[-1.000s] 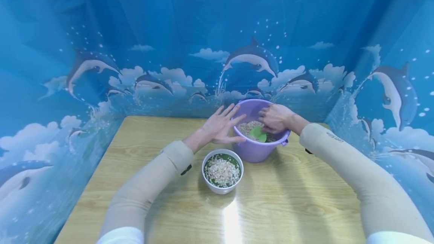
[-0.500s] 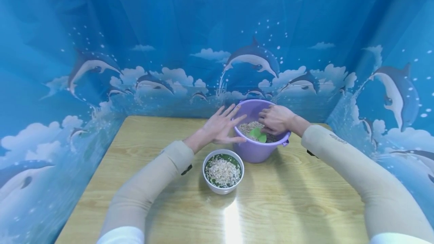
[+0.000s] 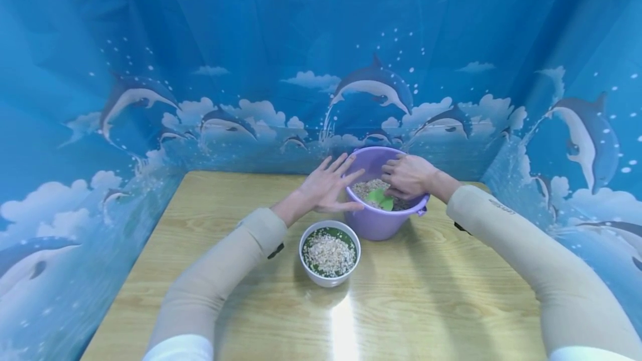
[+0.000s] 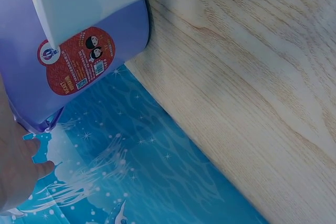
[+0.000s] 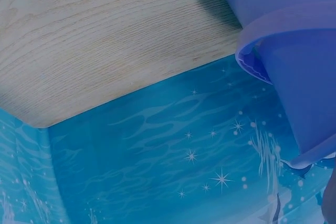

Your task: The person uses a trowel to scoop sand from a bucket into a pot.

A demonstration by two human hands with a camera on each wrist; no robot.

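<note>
Blue cloth (image 3: 281,15) printed with dolphins and clouds is hung behind and along both sides of a wood-grained tabletop (image 3: 431,294). Near the far edge, closer to the far right corner than to the far left one, a purple bucket (image 3: 373,226) is stood upright. Within it, a green scoop (image 3: 382,202) is seen against the grains (image 3: 368,186). Its broad end is directed away from the right hand (image 3: 408,176), toward the near left wall of the bucket; its other end is hidden, so the long axis cannot be fully traced. The scoop is placed just to the left of and below the right knuckles, at the thumb. By the right hand, lowered past the rim with fingers curled, the scoop is grasped. The left hand (image 3: 327,185) is held with fingers spread at the bucket's left rim, nothing being gripped; whether the rim is touched cannot be told. The lower part of the bucket is filled with mixed tan and darker grains. Just beside its near left side, farther from the far edge, a white bowl (image 3: 326,281) is set upright; pale flakes (image 3: 329,254) are heaped over its green interior. In the left wrist view, a red label (image 4: 79,62) is shown on the bucket's outer wall.
</note>
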